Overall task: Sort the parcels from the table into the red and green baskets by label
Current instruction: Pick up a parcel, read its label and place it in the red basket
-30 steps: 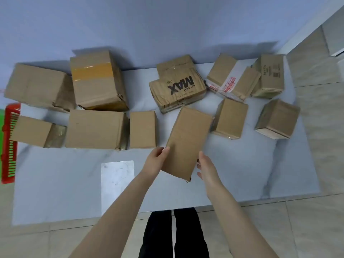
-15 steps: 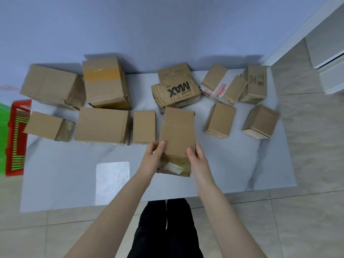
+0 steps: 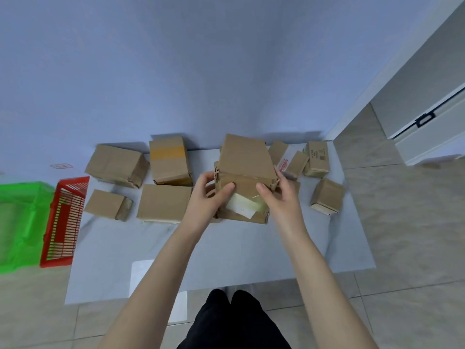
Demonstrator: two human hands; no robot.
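A brown cardboard parcel (image 3: 245, 159) is lifted off the white table (image 3: 239, 250) and tilted so its near face, with a pale label, points at me. My left hand (image 3: 210, 197) grips its left side with the thumb across the near face. My right hand (image 3: 279, 195) grips the right side in the same way. A red basket (image 3: 64, 222) and a green basket (image 3: 17, 222) stand on the floor left of the table. Several other brown parcels lie along the table's back, some hidden behind the held one.
A large taped parcel (image 3: 168, 159) and a flat one (image 3: 163, 206) sit just left of my hands. Small parcels (image 3: 327, 199) lie at the right end. A blue wall rises behind the table and a white cabinet (image 3: 427, 117) stands at the right.
Both hands have lifted the parcel from the table and tipped it up, so its labelled near face shows. The view has tilted up and the baskets have come further into sight.
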